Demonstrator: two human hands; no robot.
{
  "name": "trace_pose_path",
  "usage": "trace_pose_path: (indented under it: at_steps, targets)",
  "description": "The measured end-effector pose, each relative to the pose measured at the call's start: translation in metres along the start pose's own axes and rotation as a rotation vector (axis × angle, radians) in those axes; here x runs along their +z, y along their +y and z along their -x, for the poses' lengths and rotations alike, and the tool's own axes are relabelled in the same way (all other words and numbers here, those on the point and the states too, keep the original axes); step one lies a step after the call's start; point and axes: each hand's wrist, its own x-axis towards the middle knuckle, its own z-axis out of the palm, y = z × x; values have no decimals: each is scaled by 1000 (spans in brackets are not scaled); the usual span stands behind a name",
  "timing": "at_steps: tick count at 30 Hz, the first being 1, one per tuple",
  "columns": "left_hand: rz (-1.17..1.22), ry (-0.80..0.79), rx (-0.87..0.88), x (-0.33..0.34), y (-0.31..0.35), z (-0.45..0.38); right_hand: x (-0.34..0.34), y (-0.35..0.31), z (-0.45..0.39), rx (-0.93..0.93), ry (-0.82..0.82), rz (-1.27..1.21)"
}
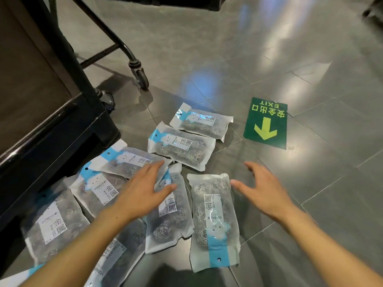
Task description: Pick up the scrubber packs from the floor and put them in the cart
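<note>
You have a scatter of clear plastic scrubber packs with blue-and-white header cards (180,150), each showing coils of steel wool inside, spread over the grey tiled floor (228,59). Take the green exit-arrow floor sticker (266,123) as your marker: two packs lie just beside it on its cart side, one partly over the other; the upright pack with its blue band toward you (214,222) sits nearer you than the sticker, and the rest fan away from the sticker toward the black wheeled cart (51,129), several overlapping, with one slipped partly beneath the cart's lower edge. None of them is in the cart as far as this view shows.

Both your hands are spread and carrying nothing. Your left hand (143,193) hovers with straight fingers over the overlapping packs on the far side of the upright pack from the sticker; whether its fingertips touch the film, I cannot tell. Your right hand (263,191) is open wide, thumb apart from the fingers, above bare tile between the upright pack and the sticker, touching nothing.

To do this pickup well, I judge you should bring the right hand in over the upright pack and pinch it across its narrow width, since the film is slippery and the wool gives under pressure. Slide the overlapping ones together with the left hand and lift them as a stack instead of singly. Watch the pack under the cart's edge; draw it clear before lifting.
</note>
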Motion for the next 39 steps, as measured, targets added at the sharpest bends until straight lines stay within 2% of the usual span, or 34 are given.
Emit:
trace_pose_path:
  at_steps: [3,6,10,16,20,25,28,34,39]
  targets:
    - [267,-60,-187,26,-13,12,50,18,5,232,-43,-350]
    - [423,-38,-336,37,-23,11,82,22,2,459,-136,-663]
    - [586,-26,-576,52,-37,2,106,21,-5,554,-182,-765]
    - [806,37,-735,82,-38,-13,114,17,-8,601,-190,-877]
    - [960,75,-787,93,-36,-22,114,15,-9,594,-222,-911]
    - [1219,-213,-835,97,-25,-18,108,15,-1,543,-325,-971]
    - [1316,-235,-859,103,-20,-15,102,16,4,524,-337,-1016]
    - [1369,-271,-808,104,-11,-11,83,24,11,466,-309,-1031]
    - [1337,-274,-664,100,16,-4,59,34,10,481,-216,-1128]
